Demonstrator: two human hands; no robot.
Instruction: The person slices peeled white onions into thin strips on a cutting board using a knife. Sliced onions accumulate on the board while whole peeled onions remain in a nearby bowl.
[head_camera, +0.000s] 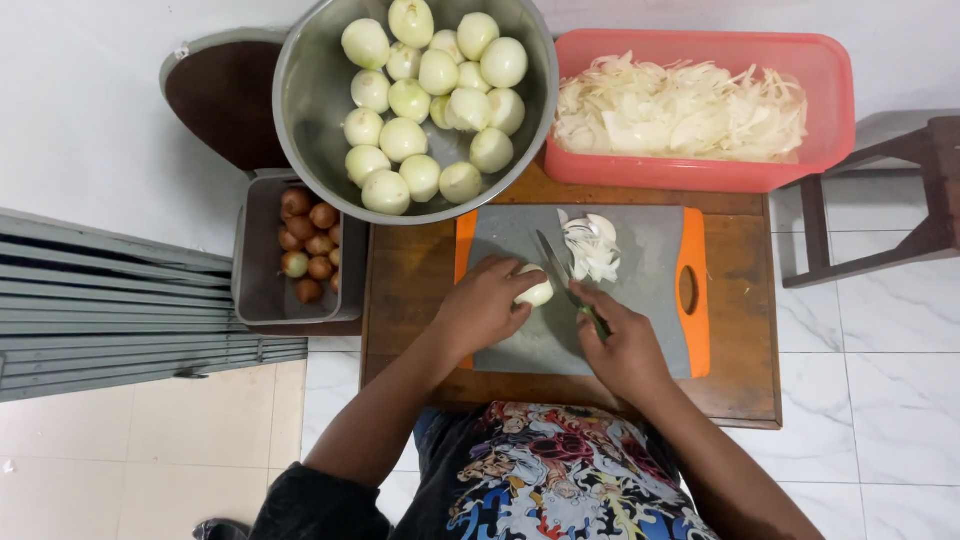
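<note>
Pale onion (536, 292) (halved) under L hand (483, 305)

On the grey plastic cutting board with orange ends (650, 300), the left hand (485, 305) pins a pale peeled onion piece (537, 291). The right hand (625, 350) grips a green-handled kitchen knife (565, 280), its blade beside the onion. White onion slices (592, 245) lie on the board just beyond the blade. Behind the board stand a round steel bowl of peeled onions (310, 110) and a red plastic tub of sliced onion (830, 100).

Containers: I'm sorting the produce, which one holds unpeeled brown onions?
The grey rectangular tub left of the table; the steel bowl holds peeled ones, the red bin slices.
</note>
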